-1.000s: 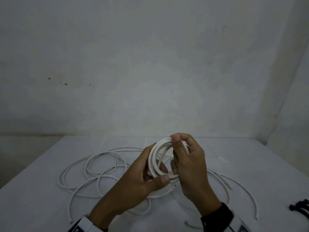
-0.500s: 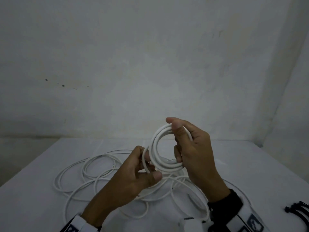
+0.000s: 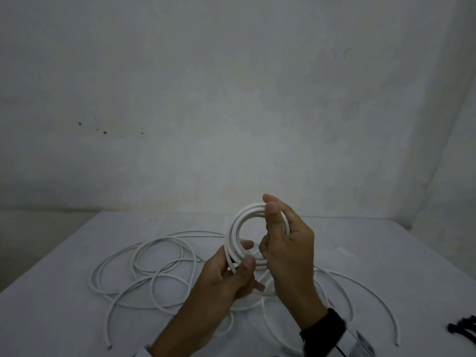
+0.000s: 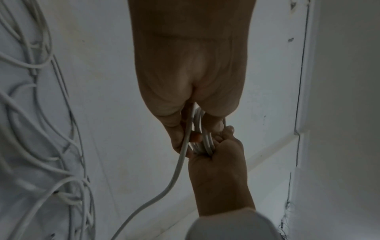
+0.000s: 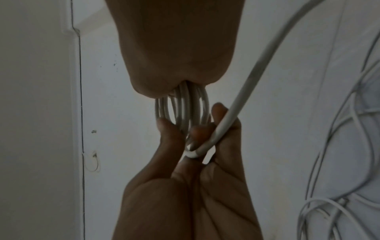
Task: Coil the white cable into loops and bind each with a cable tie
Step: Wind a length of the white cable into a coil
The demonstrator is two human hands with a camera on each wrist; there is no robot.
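A small coil of white cable (image 3: 233, 233) stands upright above the table, its round opening facing me. My right hand (image 3: 283, 240) grips its right side, thumb up over the top turns. My left hand (image 3: 239, 261) pinches the lower left turns between thumb and fingers. In the left wrist view the left hand (image 4: 185, 129) holds a trailing strand (image 4: 176, 170) beside the coil (image 4: 205, 139). In the right wrist view the coil (image 5: 185, 107) comes out of the right hand (image 5: 179, 84), and the left hand (image 5: 195, 138) pinches the strand below it.
The rest of the cable lies in loose loops (image 3: 154, 266) across the white table (image 3: 64, 318), left of and under my hands, with arcs running out to the right. A bundle of black cable ties (image 3: 463, 328) lies at the right edge. A bare wall stands behind.
The coil has risen a little and turned to face me. My left hand has slid round its lower left side. The loose loops on the table have shifted.
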